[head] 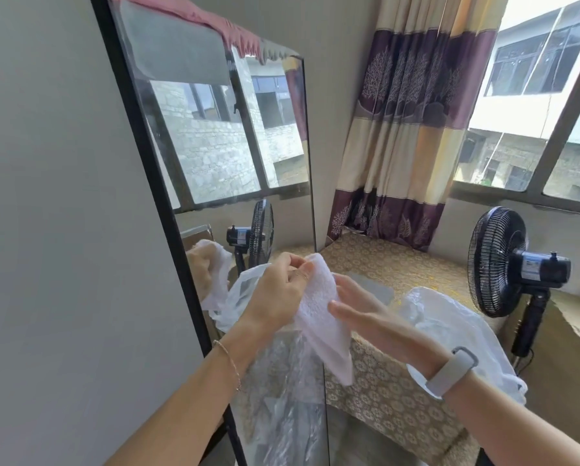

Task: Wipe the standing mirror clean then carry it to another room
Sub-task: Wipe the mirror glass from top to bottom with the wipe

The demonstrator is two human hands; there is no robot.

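A tall standing mirror (221, 136) with a thin black frame leans against the grey wall on the left, its glass showing a window and a fan. In front of its lower half my left hand (278, 290) pinches the top of a white towel cloth (318, 314) between curled fingers. My right hand (359, 307) lies against the cloth's right side with its fingers straight. The cloth hangs down between both hands, just in front of the glass, not pressed on it.
A bed with a gold patterned cover (389, 391) stands right of the mirror, with a white plastic bag (450, 331) on it. A black pedestal fan (507, 264) stands at the right under the window (551, 112). A striped curtain (409, 122) hangs in the corner.
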